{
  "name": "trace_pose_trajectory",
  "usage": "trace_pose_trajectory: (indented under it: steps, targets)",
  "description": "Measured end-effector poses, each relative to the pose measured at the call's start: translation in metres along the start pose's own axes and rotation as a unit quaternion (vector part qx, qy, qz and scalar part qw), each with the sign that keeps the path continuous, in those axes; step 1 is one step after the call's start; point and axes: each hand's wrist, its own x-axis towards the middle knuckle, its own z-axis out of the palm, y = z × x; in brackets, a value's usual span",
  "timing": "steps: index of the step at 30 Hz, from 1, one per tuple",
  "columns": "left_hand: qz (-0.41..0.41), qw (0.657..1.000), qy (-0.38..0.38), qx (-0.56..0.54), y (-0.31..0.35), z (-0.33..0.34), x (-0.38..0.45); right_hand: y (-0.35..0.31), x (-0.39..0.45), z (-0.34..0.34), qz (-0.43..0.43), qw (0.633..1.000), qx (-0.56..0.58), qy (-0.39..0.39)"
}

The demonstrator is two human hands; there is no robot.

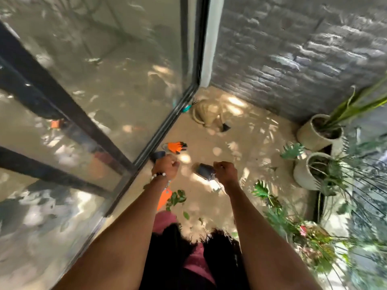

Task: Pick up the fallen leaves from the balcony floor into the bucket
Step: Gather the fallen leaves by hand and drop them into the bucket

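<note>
Both hands, left (167,166) and right (226,172), are curled into fists, apparently holding nothing.

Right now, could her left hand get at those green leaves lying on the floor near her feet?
Probably yes. The left hand is curled shut in the air above the green leaves, and nothing lies between them, but she would have to bend down.

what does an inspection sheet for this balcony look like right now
surface: tan balcony floor in dappled sun
job's things: green leaves on the floor by the person's feet; bucket not identifiable
clutter: orange glove, beige watering can, dark overturned pot
grippers: left hand and right hand both fisted; blur hides whether either holds anything
cables: nothing seen
surroundings: glass door, grey brick wall, potted plants
</note>
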Motion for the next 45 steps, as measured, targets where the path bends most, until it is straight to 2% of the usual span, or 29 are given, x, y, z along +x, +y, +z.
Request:
trace_pose_trajectory:
  steps: [6, 10, 17, 20, 23, 26, 30, 34, 39, 45]
  targets:
    - [0.009, 1.0, -0.007, 0.011, 0.057, 0.032, 0.052, 0.024, 0.066, -0.029, 0.041, 0.996, 0.074, 0.014]
    - [-0.002, 1.0, -0.009, -0.013, 0.105, 0.057, 0.107, 0.013, 0.12, -0.068, 0.054, 0.997, 0.053, 0.012]
    - [-0.023, 0.998, -0.035, -0.036, 0.189, 0.073, 0.197, -0.039, 0.234, -0.137, -0.013, 0.99, -0.133, -0.049]
    - [-0.031, 0.999, -0.016, -0.03, 0.209, 0.067, 0.226, -0.071, 0.276, -0.156, -0.05, 0.982, -0.176, -0.05]
    - [-0.06, 0.997, 0.003, -0.042, 0.219, 0.055, 0.247, -0.1, 0.313, -0.157, -0.073, 0.98, -0.173, -0.073]
    - [-0.112, 0.992, 0.022, -0.061, 0.215, 0.043, 0.269, -0.131, 0.349, -0.144, -0.078, 0.969, -0.186, -0.142]
    - [-0.188, 0.978, 0.062, -0.062, 0.203, 0.025, 0.288, -0.159, 0.402, -0.107, -0.13, 0.948, -0.208, -0.204]
    - [-0.284, 0.95, 0.113, -0.069, 0.199, 0.013, 0.291, -0.199, 0.444, -0.072, -0.193, 0.907, -0.232, -0.292]
    - [-0.412, 0.879, 0.197, -0.139, 0.213, 0.013, 0.273, -0.248, 0.477, -0.034, -0.258, 0.823, -0.318, -0.393]
    - [-0.531, 0.792, 0.235, -0.188, 0.216, 0.036, 0.223, -0.263, 0.486, 0.025, -0.326, 0.731, -0.379, -0.464]
